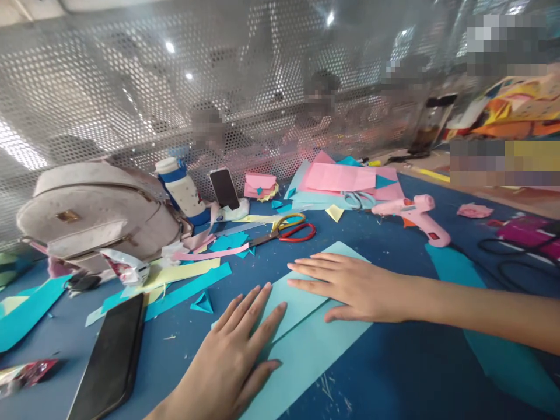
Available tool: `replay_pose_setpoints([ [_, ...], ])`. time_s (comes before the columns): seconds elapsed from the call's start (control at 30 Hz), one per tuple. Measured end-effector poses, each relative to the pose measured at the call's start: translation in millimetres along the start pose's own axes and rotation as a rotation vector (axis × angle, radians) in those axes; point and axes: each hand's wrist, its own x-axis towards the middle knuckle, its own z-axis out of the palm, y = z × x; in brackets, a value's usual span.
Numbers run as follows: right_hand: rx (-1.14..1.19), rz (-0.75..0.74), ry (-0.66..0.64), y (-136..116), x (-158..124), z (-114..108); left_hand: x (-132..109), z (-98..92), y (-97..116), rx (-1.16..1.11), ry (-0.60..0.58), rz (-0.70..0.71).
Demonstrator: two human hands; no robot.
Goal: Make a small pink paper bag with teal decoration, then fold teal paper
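Observation:
A light blue sheet of paper point(315, 356) lies on the dark blue tabletop, with one part folded over along a straight edge. My left hand point(238, 344) rests on the left part of the fold, fingers stretched and slightly apart. On the right part of the folded flap, my right hand point(350, 286) lies flat, palm down, its thumb by the flap's edge. Beyond the paper are scissors point(280, 234) with red and yellow handles. A pink glue gun point(413, 213) lies on its side past my right hand.
Paper scraps point(188, 291) and a black phone point(111, 356) lie to the left. Farther back are a pale backpack point(91, 204), a bottle point(181, 189), a propped phone point(224, 188), a pink paper envelope point(259, 184) and pink sheets point(341, 176). A perforated metal panel point(262, 70) stands behind.

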Motion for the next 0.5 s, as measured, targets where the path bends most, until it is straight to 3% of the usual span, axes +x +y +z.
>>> replay_pose_setpoints([
  [0.5, -0.011, 0.005, 0.071, 0.7, 11.9, 1.7, -0.4, 1.6, -2.3, -0.057, 0.025, -0.034],
])
